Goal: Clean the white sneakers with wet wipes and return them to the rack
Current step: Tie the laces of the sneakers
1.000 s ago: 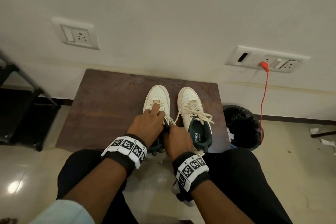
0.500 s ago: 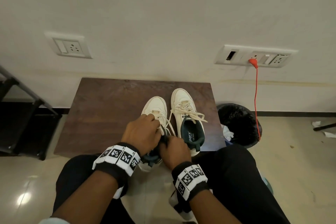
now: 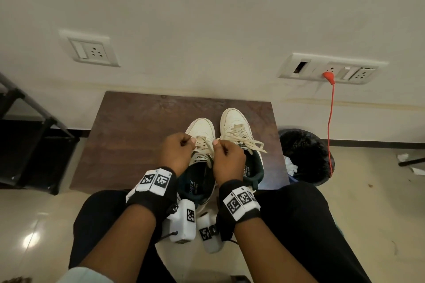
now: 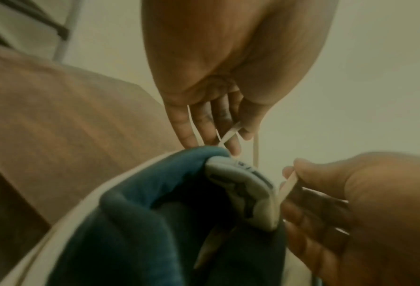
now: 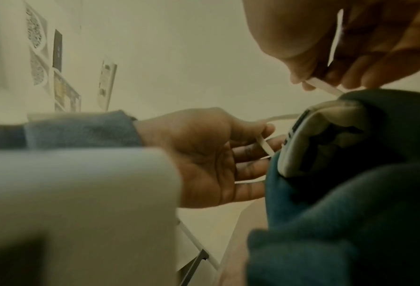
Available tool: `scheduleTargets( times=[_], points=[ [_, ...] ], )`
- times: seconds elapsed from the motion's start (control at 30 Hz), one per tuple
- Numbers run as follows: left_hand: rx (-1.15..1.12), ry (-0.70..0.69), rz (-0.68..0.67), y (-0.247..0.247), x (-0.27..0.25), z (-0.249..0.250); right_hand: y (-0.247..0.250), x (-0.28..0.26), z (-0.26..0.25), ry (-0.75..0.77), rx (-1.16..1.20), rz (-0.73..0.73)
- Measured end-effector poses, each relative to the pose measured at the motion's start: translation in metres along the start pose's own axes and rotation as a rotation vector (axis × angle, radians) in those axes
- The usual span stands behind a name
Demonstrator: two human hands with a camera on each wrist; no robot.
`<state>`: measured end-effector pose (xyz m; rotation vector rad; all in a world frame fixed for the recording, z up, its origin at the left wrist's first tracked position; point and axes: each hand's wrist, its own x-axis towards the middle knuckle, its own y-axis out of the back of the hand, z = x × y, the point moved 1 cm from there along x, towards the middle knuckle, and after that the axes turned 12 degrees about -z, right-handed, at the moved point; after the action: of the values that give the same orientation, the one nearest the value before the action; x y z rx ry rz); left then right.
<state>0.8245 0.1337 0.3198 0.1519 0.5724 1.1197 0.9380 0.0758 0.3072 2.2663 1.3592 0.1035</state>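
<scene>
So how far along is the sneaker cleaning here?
Both sneakers sit on the brown table; no wipe in view. In hand: left hand and right hand each pinch a lace of the left sneaker. Left: racking both, the right sneaker included.

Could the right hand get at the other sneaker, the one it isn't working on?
Probably yes. The right hand pinches the left sneaker's lace, but the right sneaker stands just beside it, uncovered. It would have to drop the lace first.

surface: brown table (image 3: 128, 135) against the wall; on it: two white sneakers (image 3: 232, 122) (side by side, toes toward the wall)
</scene>
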Motion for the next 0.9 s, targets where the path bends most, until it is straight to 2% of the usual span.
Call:
scheduleTargets(
  times=[0.07,0.17,0.3,0.43,0.53,0.63,0.8,0.9],
  points=[
    [-0.269,0.037,0.029,0.001,-0.001,-0.001,0.000,0.004,-0.004,0.013,0.024,-0.010],
    [-0.605,0.124,0.092,0.005,-0.004,-0.007,0.003,0.008,0.003,-0.054,0.027,0.011],
    [-0.846,0.172,0.210,0.013,-0.006,-0.019,0.013,0.013,0.012,-0.064,-0.037,0.078],
    [-0.942,0.175,0.191,0.012,-0.008,-0.023,0.007,0.018,0.012,-0.092,0.094,0.043],
    [-0.972,0.086,0.130,0.017,-0.010,-0.016,0.010,0.016,0.000,-0.098,0.314,-0.032],
    [-1.010,-0.016,0.054,0.020,-0.009,0.000,0.021,0.017,-0.022,-0.013,0.442,-0.143],
    [-1.120,-0.132,-0.075,0.019,-0.010,0.028,0.022,0.019,-0.039,0.019,0.481,-0.267],
    [-1.043,-0.250,-0.095,0.030,-0.008,0.049,0.021,0.018,-0.038,0.069,0.383,-0.272]
  ],
)
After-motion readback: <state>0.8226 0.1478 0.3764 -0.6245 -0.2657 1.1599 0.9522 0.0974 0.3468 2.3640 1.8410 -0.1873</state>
